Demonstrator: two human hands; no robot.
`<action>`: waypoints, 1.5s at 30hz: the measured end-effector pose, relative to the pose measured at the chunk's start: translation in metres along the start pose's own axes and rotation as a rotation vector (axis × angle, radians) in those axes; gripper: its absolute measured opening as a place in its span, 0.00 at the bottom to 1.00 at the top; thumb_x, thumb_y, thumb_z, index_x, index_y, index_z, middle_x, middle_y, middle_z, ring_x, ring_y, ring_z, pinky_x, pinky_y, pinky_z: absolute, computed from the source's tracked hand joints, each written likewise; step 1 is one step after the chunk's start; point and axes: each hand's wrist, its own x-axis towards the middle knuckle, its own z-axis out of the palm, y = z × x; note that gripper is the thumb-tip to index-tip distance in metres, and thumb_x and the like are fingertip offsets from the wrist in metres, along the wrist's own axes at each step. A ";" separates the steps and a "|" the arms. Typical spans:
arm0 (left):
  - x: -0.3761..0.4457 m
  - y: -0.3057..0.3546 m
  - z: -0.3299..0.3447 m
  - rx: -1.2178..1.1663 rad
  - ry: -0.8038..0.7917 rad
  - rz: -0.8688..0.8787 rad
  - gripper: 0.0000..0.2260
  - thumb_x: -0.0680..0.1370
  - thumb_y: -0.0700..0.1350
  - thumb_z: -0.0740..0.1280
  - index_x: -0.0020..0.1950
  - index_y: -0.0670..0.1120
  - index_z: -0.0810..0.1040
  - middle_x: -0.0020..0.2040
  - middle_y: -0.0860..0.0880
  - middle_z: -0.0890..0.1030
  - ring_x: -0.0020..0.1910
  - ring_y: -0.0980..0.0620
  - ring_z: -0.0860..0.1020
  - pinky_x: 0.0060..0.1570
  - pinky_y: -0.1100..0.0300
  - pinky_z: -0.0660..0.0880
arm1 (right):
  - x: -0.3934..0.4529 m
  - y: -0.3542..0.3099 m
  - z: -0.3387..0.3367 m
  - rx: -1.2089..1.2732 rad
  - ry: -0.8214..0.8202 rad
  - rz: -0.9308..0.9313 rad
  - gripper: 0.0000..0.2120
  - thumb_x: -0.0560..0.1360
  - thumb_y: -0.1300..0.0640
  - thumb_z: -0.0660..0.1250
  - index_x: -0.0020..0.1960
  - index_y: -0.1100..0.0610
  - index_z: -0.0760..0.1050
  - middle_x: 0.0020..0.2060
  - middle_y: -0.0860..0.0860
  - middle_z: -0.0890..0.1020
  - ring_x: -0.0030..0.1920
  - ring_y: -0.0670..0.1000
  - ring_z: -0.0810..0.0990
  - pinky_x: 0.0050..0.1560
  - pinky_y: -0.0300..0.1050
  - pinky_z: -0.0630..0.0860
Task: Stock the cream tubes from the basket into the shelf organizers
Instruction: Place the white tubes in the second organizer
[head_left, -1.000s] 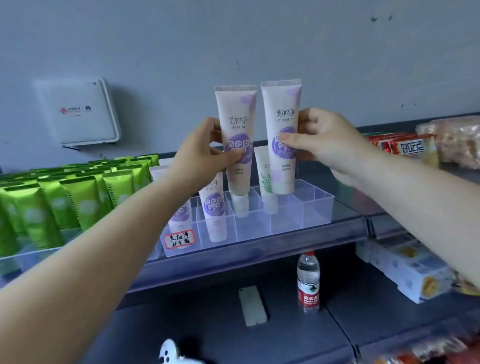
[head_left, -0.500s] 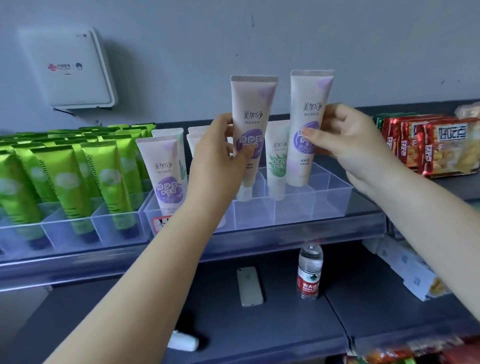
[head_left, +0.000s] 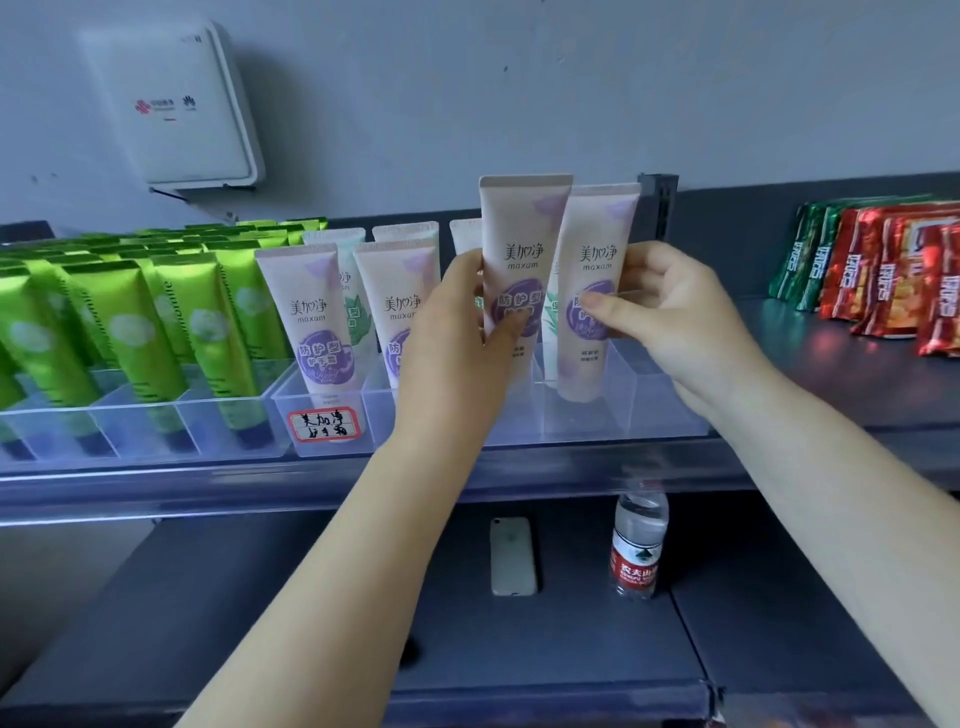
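My left hand (head_left: 457, 332) pinches a pale pink cream tube with a purple label (head_left: 522, 244), held upright over the clear shelf organizer (head_left: 660, 415). My right hand (head_left: 670, 312) pinches a second matching tube (head_left: 597, 249), whose cap end reaches down into a right-hand front slot. Two more of the same tubes (head_left: 317, 317) stand in the organizer's front left slots. White tubes with green leaf prints (head_left: 353, 312) stand behind them. The basket is out of view.
Green tubes (head_left: 208, 322) fill a second clear organizer on the left. Red and green snack packets (head_left: 883, 270) lie on the shelf at right. A phone (head_left: 513, 555) and a water bottle (head_left: 638, 540) sit on the lower shelf. A white box (head_left: 176, 104) hangs on the wall.
Both tubes have come down toward the organizer; the right one now dips into a slot. The view has shifted left and closer to the shelf.
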 end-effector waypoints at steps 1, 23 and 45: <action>-0.001 -0.001 0.001 0.014 0.003 -0.020 0.09 0.75 0.41 0.67 0.51 0.50 0.70 0.41 0.59 0.73 0.40 0.54 0.72 0.44 0.55 0.73 | 0.000 0.002 -0.001 0.002 -0.008 0.005 0.11 0.70 0.63 0.72 0.47 0.51 0.75 0.44 0.47 0.83 0.44 0.47 0.81 0.46 0.46 0.79; 0.001 -0.011 -0.005 0.106 -0.179 -0.123 0.12 0.74 0.39 0.70 0.48 0.47 0.67 0.47 0.48 0.79 0.37 0.56 0.75 0.38 0.66 0.72 | -0.004 0.005 0.000 -0.230 -0.058 0.059 0.13 0.66 0.59 0.75 0.47 0.53 0.75 0.44 0.47 0.83 0.45 0.49 0.83 0.50 0.52 0.80; 0.000 -0.010 -0.005 0.058 -0.143 -0.167 0.17 0.76 0.35 0.66 0.61 0.46 0.68 0.54 0.48 0.78 0.52 0.50 0.77 0.45 0.65 0.70 | -0.006 0.002 -0.004 -0.157 -0.077 0.081 0.14 0.67 0.62 0.74 0.48 0.52 0.74 0.46 0.47 0.83 0.47 0.47 0.82 0.52 0.49 0.79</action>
